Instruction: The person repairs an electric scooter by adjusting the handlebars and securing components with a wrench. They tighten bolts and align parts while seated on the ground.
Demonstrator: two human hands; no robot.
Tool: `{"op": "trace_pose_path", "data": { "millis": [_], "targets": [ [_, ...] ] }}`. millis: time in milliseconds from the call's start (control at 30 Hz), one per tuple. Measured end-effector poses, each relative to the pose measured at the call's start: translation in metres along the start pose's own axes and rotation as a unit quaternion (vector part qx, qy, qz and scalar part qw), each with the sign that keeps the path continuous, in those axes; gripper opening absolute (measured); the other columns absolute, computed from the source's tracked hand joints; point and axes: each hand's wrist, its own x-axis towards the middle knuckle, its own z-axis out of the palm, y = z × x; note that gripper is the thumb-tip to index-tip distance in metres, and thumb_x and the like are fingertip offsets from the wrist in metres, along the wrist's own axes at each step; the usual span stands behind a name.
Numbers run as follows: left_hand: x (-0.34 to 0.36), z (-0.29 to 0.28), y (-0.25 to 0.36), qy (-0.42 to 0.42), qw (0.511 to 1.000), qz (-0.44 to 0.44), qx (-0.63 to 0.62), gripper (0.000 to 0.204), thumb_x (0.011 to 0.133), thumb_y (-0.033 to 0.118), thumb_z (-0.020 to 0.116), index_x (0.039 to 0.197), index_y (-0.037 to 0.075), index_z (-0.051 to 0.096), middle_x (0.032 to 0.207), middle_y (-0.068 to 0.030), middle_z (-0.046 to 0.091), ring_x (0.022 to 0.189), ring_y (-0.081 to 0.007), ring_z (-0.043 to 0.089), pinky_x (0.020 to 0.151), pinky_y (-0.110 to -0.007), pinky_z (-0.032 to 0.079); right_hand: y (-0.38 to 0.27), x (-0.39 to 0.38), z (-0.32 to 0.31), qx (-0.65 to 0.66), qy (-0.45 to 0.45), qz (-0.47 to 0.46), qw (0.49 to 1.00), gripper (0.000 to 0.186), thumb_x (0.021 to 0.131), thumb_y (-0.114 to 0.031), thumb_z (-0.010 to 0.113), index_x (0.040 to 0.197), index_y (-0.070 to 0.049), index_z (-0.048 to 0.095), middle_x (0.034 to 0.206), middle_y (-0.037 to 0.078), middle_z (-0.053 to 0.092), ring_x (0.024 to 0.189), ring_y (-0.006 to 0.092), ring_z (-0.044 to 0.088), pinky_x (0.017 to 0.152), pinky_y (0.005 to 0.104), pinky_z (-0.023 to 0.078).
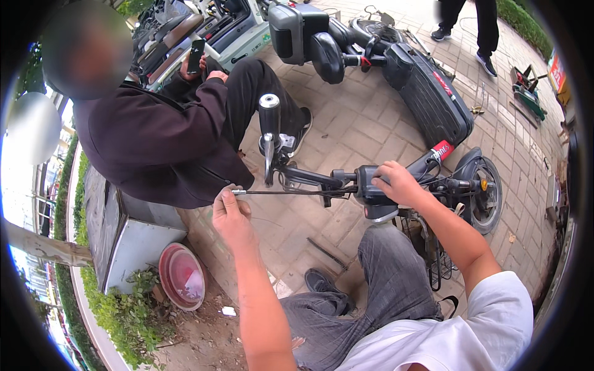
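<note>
A black cable [291,192] stretches sideways from the front of an electric bike lying on its side. My left hand [234,217] pinches the silver metal end of this cable between thumb and fingers. Bent over the black headlight housing [366,190] at the bike's handlebar, my right hand [401,185] grips it with curled fingers. Its thumb is partly hidden. Left of the housing, the handlebar [312,177] runs to an upright black grip [270,114] with a silver brake lever [268,164] beside it.
A seated person [161,136] in dark clothes holds a phone [196,57] at the left. A red basin [181,276] stands by a metal box [141,244]. A dark coil spring [327,253] lies on the paving. Someone's legs [476,28] and a green tool [529,102] are at the far right.
</note>
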Motion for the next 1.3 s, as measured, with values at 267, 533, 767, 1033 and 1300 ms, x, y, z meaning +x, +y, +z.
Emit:
{"op": "trace_pose_path", "data": {
  "millis": [267, 533, 767, 1033, 1300],
  "targets": [
    [-0.015, -0.007, 0.038, -0.097, 0.985, 0.065, 0.128, 0.020, 0.095, 0.018, 0.064, 0.084, 0.001, 0.064, 0.065, 0.0035, 0.052, 0.053, -0.0025, 0.037, 0.047, -0.021, 0.026, -0.197, 0.052, 0.087, 0.283, -0.010, -0.152, 0.947, 0.038, 0.094, -0.033, 0.062, 0.115, -0.001, 0.061, 0.105, 0.020, 0.064, 0.092, 0.0320, 0.064, 0.078, 0.0424, 0.050],
    [-0.009, -0.001, 0.028, -0.027, 0.975, -0.170, 0.139, 0.027, 0.093, 0.023, 0.066, 0.082, -0.001, 0.066, 0.059, 0.0028, 0.047, 0.043, -0.0043, 0.036, 0.038, -0.021, 0.022, -0.195, 0.043, 0.134, 0.484, -0.089, 0.025, 0.870, 0.042, 0.101, -0.039, 0.049, 0.092, -0.001, 0.066, 0.070, 0.004, 0.060, 0.066, 0.0138, 0.053, 0.061, 0.0318, 0.044],
    [-0.003, 0.023, -0.012, -0.054, 0.981, -0.121, 0.142, 0.020, 0.094, 0.018, 0.064, 0.099, 0.000, 0.069, 0.072, 0.0036, 0.057, 0.051, -0.0043, 0.041, 0.044, -0.023, 0.030, -0.167, 0.052, 0.148, 0.507, -0.050, 0.172, 0.843, 0.040, 0.099, -0.034, 0.053, 0.084, 0.001, 0.064, 0.067, 0.002, 0.056, 0.060, 0.0099, 0.049, 0.054, 0.0282, 0.039],
    [-0.014, 0.012, -0.001, -0.083, 0.974, -0.040, 0.208, 0.029, 0.091, 0.007, 0.063, 0.118, -0.004, 0.065, 0.095, -0.0036, 0.067, 0.077, -0.0073, 0.056, 0.065, -0.023, 0.046, -0.194, 0.050, 0.138, 0.521, -0.030, 0.193, 0.831, 0.041, 0.100, -0.031, 0.049, 0.084, 0.005, 0.064, 0.067, 0.009, 0.062, 0.063, 0.0150, 0.055, 0.060, 0.0347, 0.044],
    [-0.019, 0.020, 0.001, -0.112, 0.972, -0.115, 0.173, 0.033, 0.094, 0.006, 0.059, 0.126, -0.003, 0.061, 0.106, -0.0053, 0.066, 0.084, -0.0095, 0.059, 0.075, -0.025, 0.049, -0.190, 0.051, 0.153, 0.538, 0.025, 0.150, 0.829, 0.037, 0.101, -0.028, 0.047, 0.086, 0.003, 0.061, 0.073, 0.001, 0.058, 0.068, 0.0081, 0.049, 0.059, 0.0279, 0.041]
  ]
}}
